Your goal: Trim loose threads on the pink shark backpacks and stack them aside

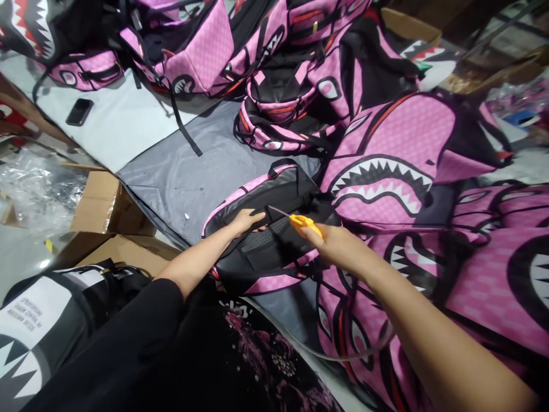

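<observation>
A pink and black backpack [274, 252] lies on the grey cloth in front of me, its black padded back side up. My left hand [247, 222] is closed on the black back panel near the bag's left part, fingertips partly hidden. In my right hand [328, 243] is an air blow gun [303, 224] with an orange-yellow body. Its thin nozzle points left over the backpack, toward my left hand. A clear hose [343, 358] runs in a loop beneath my right forearm.
Pink shark-mouth backpacks [386, 166] are piled at the right and back. A phone [79, 112] lies on the pale sheet at back left. Cardboard boxes [98, 200], clear plastic wrapping [38, 183] and a grey-white shark bag [38, 320] are at the left.
</observation>
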A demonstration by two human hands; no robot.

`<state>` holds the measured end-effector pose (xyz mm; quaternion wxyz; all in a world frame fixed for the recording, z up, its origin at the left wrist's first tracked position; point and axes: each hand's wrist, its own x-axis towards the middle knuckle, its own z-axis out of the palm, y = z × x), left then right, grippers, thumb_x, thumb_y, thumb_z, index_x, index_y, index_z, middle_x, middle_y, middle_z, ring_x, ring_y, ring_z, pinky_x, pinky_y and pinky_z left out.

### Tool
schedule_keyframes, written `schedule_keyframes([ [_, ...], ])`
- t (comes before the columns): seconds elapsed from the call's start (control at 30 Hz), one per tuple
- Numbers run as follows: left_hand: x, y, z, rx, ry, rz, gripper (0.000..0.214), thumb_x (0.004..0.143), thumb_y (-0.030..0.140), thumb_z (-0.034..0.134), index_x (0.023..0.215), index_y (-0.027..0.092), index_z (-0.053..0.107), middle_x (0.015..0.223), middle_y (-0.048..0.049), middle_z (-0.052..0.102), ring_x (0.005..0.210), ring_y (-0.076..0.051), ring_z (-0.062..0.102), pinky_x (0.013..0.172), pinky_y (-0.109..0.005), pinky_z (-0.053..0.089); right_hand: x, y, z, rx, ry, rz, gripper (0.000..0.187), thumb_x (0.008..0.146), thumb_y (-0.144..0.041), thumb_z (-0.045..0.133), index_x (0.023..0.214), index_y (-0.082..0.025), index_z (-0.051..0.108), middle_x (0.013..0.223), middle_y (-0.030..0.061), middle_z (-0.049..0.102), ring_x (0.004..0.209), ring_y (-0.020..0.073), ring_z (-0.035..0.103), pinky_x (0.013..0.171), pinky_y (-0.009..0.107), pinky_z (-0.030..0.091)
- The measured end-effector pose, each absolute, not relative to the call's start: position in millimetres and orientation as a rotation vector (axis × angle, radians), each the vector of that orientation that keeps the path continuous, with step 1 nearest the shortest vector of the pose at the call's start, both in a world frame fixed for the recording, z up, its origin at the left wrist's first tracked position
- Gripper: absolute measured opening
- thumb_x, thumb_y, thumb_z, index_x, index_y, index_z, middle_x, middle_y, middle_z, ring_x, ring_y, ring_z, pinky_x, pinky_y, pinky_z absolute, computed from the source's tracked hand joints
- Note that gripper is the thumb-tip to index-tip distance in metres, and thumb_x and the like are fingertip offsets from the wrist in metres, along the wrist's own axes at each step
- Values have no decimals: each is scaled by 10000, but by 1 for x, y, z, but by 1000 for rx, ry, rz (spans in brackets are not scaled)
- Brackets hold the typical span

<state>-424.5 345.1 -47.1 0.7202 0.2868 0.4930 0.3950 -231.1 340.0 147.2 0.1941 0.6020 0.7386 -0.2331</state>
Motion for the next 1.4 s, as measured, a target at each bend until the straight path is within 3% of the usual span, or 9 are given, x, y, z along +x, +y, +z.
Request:
schedule_keyframes([
  [0.07, -420, 347, -47, 665, 1081, 863, 295, 959, 289, 502, 1184, 125, 597, 791, -86, 702, 599, -132, 688, 505, -169, 495, -229, 344, 144, 1681, 2027, -612, 602, 928, -639, 305, 1070, -202, 694, 865, 104, 714, 790, 257, 664, 620, 294, 394],
  [0.17, -419, 348, -48, 635, 1040, 847, 466, 937, 181, 486, 1401, 199, 449, 885, -75, 708, 652, -145, 712, 535, -193, 533, -227, 346, 142, 1738, 1960, -641, 613, 930, -645, 292, 1041, -194, 693, 761, 92, 700, 710, 243, 659, 594, 290, 387],
  [0.3, -424, 349, -50, 553, 943, 828, 560, 833, 61, 559, 1370, 200, 479, 1040, -88, 692, 804, -174, 731, 620, -227, 580, -230, 345, 140, 1734, 1926, -749, 609, 944, -621, 294, 1080, -175, 686, 695, 79, 689, 620, 216, 645, 571, 280, 388],
  [0.57, -415, 350, -56, 567, 1000, 805, 309, 884, 117, 571, 1191, 152, 564, 942, -88, 689, 718, -175, 729, 584, -227, 575, -238, 342, 134, 1735, 1981, -645, 617, 963, -601, 265, 1137, -174, 675, 903, 123, 725, 824, 248, 673, 612, 276, 386],
  [0.97, -411, 349, -56, 557, 1056, 802, 444, 896, 77, 494, 1320, 207, 512, 949, -63, 676, 678, -143, 715, 560, -197, 541, -236, 328, 125, 1840, 1859, -838, 567, 967, -578, 294, 1044, -162, 671, 708, 84, 695, 631, 209, 659, 584, 275, 396],
  [1.1, -408, 352, -53, 614, 1110, 770, 316, 902, 202, 540, 1218, 191, 556, 884, -48, 686, 664, -150, 700, 589, -234, 528, -233, 326, 122, 1910, 1810, -872, 542, 969, -573, 306, 1041, -167, 658, 700, 65, 698, 552, 185, 643, 557, 268, 394],
  [1.23, -402, 366, -52, 876, 1364, 769, 86, 820, 240, 626, 816, 157, 647, 704, 5, 645, 661, -130, 628, 681, -245, 488, -228, 325, 121, 1944, 1785, -867, 505, 975, -547, 315, 1013, -179, 658, 723, 68, 707, 604, 192, 665, 570, 263, 406],
  [1.3, -399, 376, -53, 938, 1451, 780, 137, 748, 187, 661, 627, 155, 606, 625, 26, 589, 673, -125, 578, 704, -233, 452, -226, 324, 120, 1963, 1773, -856, 515, 972, -557, 313, 993, -173, 656, 711, 75, 706, 616, 199, 668, 569, 265, 408],
  [1.4, -397, 387, -52, 948, 1492, 758, 195, 696, 162, 665, 528, 169, 567, 532, 37, 516, 621, -124, 511, 659, -233, 409, -221, 321, 115, 1965, 1763, -937, 535, 963, -586, 313, 962, -169, 650, 663, 69, 694, 576, 192, 658, 552, 265, 405],
])
